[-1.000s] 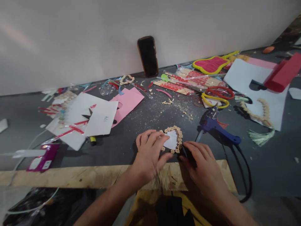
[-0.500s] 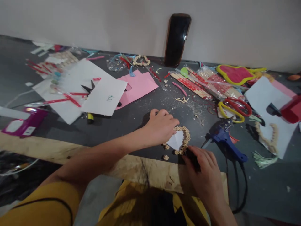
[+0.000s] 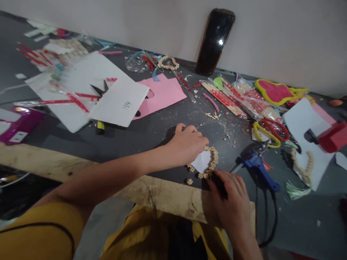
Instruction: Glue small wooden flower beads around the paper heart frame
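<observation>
A dark grey table (image 3: 132,142) stretches beyond and to both sides of the fingers, with a pale wall (image 3: 135,25) behind it and a wooden strip (image 3: 168,195) along its near edge. The left hand (image 3: 187,144) lies palm down; its fingers are bent and close together, with tips at the upper left of a small ring. The right hand (image 3: 233,195) is at the ring's lower right, fingers curled side by side and the thumb below them. Whether either hand pinches anything, I cannot tell.

White sheets (image 3: 78,79) lie well to the left of the left fingers. Pink paper (image 3: 168,94) is nearer, beyond those fingers and slightly left. A dark phone (image 3: 215,41) leans on the wall, farther beyond them. Past both hands, to the right, is a bundle of red-and-cream sticks (image 3: 222,99). A blue glue gun (image 3: 256,168) lies to the right of the right fingers, its nozzle pointing towards them. Scissors (image 3: 267,133) with yellow and red handles rest just beyond it. Farther right is a beige loop (image 3: 306,173) with a pale green tassel (image 3: 296,190).

The ring of beige pieces (image 3: 213,161) lies flat on the table between the two hands' fingertips, around a white paper piece (image 3: 202,161). One small beige cluster (image 3: 189,181) sits apart from the ring, on the near side of the left fingers.
</observation>
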`<state>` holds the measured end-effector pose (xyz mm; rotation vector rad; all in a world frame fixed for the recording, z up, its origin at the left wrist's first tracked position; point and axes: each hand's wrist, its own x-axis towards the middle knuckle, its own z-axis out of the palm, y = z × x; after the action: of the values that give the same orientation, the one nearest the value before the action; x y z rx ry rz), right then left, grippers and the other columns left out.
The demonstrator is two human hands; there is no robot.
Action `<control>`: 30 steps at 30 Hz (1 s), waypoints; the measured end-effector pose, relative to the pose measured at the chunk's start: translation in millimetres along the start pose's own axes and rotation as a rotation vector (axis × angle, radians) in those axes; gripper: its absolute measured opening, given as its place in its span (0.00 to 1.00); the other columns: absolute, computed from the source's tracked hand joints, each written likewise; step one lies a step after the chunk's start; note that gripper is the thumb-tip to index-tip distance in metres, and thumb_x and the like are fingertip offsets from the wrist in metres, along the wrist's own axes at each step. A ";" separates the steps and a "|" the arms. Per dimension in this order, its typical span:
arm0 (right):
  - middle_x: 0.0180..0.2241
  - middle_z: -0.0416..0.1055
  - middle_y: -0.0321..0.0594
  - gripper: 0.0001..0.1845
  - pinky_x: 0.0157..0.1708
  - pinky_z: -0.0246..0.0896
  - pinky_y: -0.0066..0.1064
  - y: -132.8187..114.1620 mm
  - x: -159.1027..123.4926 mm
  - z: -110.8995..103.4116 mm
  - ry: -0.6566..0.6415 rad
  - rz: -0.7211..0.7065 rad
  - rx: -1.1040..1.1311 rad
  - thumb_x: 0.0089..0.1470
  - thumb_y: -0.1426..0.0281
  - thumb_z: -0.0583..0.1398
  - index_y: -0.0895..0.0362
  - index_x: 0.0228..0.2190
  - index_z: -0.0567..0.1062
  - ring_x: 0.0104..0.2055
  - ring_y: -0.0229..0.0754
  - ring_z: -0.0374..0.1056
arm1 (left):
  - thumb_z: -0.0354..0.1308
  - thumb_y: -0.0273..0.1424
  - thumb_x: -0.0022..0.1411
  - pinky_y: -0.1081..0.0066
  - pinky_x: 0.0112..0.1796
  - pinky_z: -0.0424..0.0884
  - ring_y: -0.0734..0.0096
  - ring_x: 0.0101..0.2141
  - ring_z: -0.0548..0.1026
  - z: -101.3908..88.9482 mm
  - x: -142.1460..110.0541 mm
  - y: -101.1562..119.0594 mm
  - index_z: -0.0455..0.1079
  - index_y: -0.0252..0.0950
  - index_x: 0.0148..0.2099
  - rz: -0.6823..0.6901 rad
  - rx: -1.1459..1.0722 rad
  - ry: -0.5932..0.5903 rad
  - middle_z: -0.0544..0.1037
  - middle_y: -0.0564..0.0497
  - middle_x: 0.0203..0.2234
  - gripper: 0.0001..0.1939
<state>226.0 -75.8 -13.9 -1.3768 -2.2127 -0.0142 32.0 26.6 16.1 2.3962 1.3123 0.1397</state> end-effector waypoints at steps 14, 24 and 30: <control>0.38 0.76 0.43 0.10 0.40 0.66 0.39 3.9 -2.7 -0.4 -0.040 0.013 0.020 0.60 0.68 0.58 0.56 0.44 0.72 0.40 0.45 0.69 | 0.52 0.24 0.65 0.53 0.48 0.51 0.55 0.52 0.65 -30.0 -16.7 -16.8 0.71 0.41 0.50 -0.083 0.034 0.002 0.77 0.49 0.46 0.14; 0.40 0.76 0.46 0.13 0.43 0.66 0.43 0.6 -7.5 2.0 -0.028 0.085 0.071 0.60 0.66 0.58 0.56 0.46 0.72 0.42 0.48 0.69 | 0.52 0.31 0.67 0.54 0.49 0.52 0.57 0.51 0.67 -20.4 -41.4 -15.2 0.71 0.42 0.49 -0.092 0.026 -0.022 0.78 0.50 0.44 0.11; 0.41 0.76 0.45 0.12 0.44 0.66 0.43 -2.2 -6.6 -0.9 -0.030 0.134 0.124 0.60 0.67 0.57 0.55 0.45 0.72 0.44 0.48 0.69 | 0.51 0.33 0.67 0.53 0.49 0.54 0.55 0.50 0.68 -20.6 -24.8 -4.2 0.73 0.40 0.45 -0.108 0.044 -0.011 0.78 0.49 0.43 0.11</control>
<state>226.8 -82.6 -15.5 -1.4615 -2.1027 0.1888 9.3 14.3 35.9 2.3515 1.4501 0.0671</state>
